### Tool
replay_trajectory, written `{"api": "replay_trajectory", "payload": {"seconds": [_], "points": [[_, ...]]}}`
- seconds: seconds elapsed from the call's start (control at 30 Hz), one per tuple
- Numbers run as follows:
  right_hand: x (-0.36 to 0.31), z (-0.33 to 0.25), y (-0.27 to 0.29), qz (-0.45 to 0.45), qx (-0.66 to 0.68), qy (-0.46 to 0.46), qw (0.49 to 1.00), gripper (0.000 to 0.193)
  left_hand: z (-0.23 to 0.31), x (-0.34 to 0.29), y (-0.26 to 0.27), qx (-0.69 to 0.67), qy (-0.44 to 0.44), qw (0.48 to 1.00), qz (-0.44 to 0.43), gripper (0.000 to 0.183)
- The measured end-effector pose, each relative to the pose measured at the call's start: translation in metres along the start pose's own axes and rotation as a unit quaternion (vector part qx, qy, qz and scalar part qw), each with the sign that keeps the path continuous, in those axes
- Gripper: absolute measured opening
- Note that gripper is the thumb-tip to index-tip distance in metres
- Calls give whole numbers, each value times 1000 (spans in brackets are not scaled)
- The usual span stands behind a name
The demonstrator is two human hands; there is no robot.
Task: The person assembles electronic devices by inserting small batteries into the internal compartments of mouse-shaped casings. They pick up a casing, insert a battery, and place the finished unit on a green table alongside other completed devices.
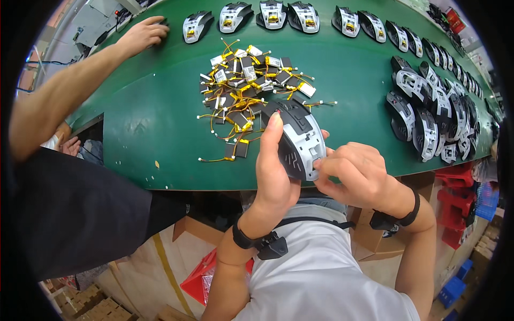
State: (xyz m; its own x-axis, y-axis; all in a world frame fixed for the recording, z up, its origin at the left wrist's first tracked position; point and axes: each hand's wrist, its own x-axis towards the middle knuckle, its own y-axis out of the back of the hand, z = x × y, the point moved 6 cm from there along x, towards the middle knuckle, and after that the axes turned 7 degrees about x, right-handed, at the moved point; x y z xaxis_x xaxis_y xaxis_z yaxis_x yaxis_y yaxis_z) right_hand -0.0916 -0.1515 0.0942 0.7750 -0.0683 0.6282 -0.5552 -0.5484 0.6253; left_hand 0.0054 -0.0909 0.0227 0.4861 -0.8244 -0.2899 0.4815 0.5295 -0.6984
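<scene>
My left hand is closed round a computer mouse with its top shell off, showing a pale grey frame and black sides. The thumb lies along the mouse's left side. Curled and closed, my right hand pinches the rear edge of this mouse with thumb and index finger. Whether a small part sits between those fingertips is hidden. Just beyond the mouse, a loose heap of small flat battery packs with yellow tape, thin wires and white connectors lies on the green table.
A row of mice with batteries fitted runs along the far side and curves right. More mice are piled at the right. At the left, a co-worker's hand rests by a dark object. Red bins stand below the right edge.
</scene>
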Motion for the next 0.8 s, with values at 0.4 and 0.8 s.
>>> {"api": "replay_trajectory", "payload": {"seconds": [0.4, 0.8], "points": [[-23, -2, -3, 8, -31, -28, 999, 23, -22, 2, 3, 5, 38, 999, 19, 52], [-74, 24, 12, 201, 405, -343, 824, 23, -3, -1, 4, -22, 4, 1000, -21, 67]]}}
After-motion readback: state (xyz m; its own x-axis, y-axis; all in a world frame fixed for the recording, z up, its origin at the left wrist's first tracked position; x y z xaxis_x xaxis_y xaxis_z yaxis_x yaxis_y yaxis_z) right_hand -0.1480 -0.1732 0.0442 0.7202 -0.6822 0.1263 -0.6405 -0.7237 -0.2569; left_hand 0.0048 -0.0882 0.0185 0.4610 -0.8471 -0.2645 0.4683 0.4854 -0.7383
